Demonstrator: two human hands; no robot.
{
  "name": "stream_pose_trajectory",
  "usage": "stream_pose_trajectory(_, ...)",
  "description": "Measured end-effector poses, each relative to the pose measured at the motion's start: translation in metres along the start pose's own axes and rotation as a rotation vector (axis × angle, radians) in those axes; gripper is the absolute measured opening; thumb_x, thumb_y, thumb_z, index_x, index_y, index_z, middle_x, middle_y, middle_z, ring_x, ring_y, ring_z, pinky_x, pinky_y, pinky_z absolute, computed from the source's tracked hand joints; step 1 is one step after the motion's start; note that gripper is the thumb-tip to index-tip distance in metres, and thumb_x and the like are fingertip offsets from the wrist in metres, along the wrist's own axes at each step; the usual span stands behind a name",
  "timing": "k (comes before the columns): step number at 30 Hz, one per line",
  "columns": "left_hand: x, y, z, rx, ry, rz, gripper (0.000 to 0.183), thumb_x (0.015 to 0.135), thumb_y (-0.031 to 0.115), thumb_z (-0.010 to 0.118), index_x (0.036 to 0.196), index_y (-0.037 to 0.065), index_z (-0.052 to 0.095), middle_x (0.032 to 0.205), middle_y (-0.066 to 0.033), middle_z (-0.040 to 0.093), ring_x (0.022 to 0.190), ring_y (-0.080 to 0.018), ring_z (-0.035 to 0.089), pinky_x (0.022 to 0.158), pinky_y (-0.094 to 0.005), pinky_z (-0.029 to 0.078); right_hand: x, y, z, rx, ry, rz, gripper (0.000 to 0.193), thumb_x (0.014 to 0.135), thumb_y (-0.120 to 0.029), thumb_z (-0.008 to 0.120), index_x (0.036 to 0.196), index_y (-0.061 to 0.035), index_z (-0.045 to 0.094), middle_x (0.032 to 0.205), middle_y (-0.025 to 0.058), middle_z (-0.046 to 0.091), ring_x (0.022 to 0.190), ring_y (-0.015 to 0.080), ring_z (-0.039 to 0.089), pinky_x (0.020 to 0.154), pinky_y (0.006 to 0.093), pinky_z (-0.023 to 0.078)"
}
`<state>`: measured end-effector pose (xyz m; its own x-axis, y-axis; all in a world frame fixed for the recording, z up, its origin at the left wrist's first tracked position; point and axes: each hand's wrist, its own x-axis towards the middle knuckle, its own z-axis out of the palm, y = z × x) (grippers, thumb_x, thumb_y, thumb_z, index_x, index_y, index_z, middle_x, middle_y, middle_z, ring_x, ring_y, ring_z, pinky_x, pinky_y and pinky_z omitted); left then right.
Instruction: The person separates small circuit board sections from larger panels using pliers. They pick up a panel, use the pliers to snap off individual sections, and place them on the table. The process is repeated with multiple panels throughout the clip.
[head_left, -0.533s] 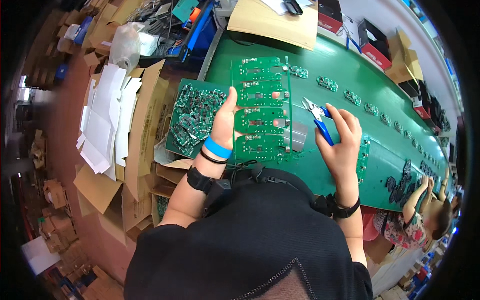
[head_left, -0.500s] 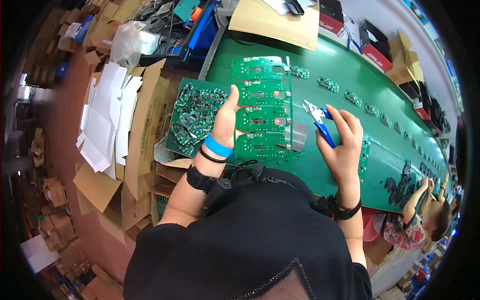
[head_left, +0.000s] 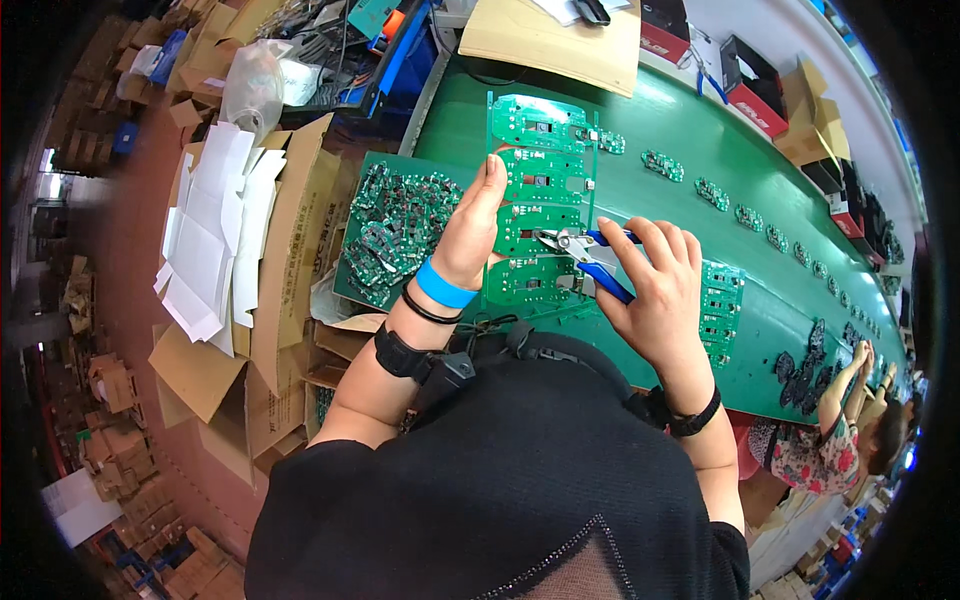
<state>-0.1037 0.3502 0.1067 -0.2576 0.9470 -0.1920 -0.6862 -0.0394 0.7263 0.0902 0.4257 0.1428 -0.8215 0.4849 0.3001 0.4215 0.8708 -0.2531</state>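
My left hand (head_left: 474, 222) grips the left edge of a green circuit board panel (head_left: 538, 160), with the thumb along its side and the other fingers hidden beneath. Several rounded boards sit joined in the panel, one above another. In my right hand (head_left: 655, 275) are cutting pliers (head_left: 602, 277) with blue handles, fingers and thumb wrapped round them. The jaws lie over the right-middle part of the panel; whether they touch it I cannot tell. Left of my left hand, many small populated circuit boards (head_left: 405, 225) are heaped on a green board.
A second circuit board panel (head_left: 722, 310) lies right of my right hand. Single boards (head_left: 712, 194) stand in a row along the green table (head_left: 640, 130). Cardboard boxes (head_left: 290, 290) with white sheets are at the left. A co-worker (head_left: 830, 440) sits at the far right.
The pliers in my right hand have moved left, from beside the panel to over it. My left hand and the panel have shifted slightly right and up.
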Motion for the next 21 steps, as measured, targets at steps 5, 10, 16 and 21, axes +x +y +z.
stream_pose_trajectory(5,-0.001,0.004,0.002,-0.014,-0.026,-0.017,0.047,0.103,0.039,0.026,0.137,0.008,0.037,0.125,-0.0098,0.053,0.110,-0.0196,0.057,0.090,-0.0350,0.052,-0.001,0.001,0.002,-0.031,-0.024,0.004,0.061,0.059,-0.015,0.073,0.118,-0.0120,0.060,0.103,0.0078,0.055,0.096,0.0266,0.053,0.087,0.0414,0.038)
stream_pose_trajectory(10,0.003,-0.001,-0.003,-0.028,-0.011,-0.021,0.048,0.102,0.040,0.026,0.136,0.008,0.037,0.124,-0.0102,0.054,0.110,-0.0197,0.057,0.089,-0.0351,0.052,0.001,0.001,0.001,-0.021,0.000,-0.010,0.061,0.058,-0.014,0.074,0.118,-0.0126,0.060,0.101,0.0075,0.055,0.094,0.0261,0.053,0.086,0.0403,0.039)
stream_pose_trajectory(16,0.005,-0.003,-0.004,-0.011,0.007,-0.010,0.053,0.101,0.045,0.026,0.136,0.008,0.038,0.126,-0.0138,0.054,0.109,-0.0254,0.059,0.089,-0.0407,0.053,-0.002,0.006,0.006,-0.003,0.027,-0.034,0.056,0.061,-0.016,0.074,0.115,-0.0122,0.061,0.096,0.0059,0.057,0.087,0.0238,0.054,0.077,0.0372,0.040)
stream_pose_trajectory(21,0.004,-0.006,-0.012,-0.021,0.035,-0.060,0.057,0.100,0.048,0.023,0.138,0.007,0.037,0.129,-0.0150,0.052,0.109,-0.0281,0.059,0.089,-0.0429,0.053,-0.001,0.013,0.005,0.089,0.150,0.027,0.049,0.061,-0.014,0.073,0.109,-0.0103,0.065,0.091,0.0062,0.057,0.082,0.0233,0.055,0.072,0.0364,0.040)
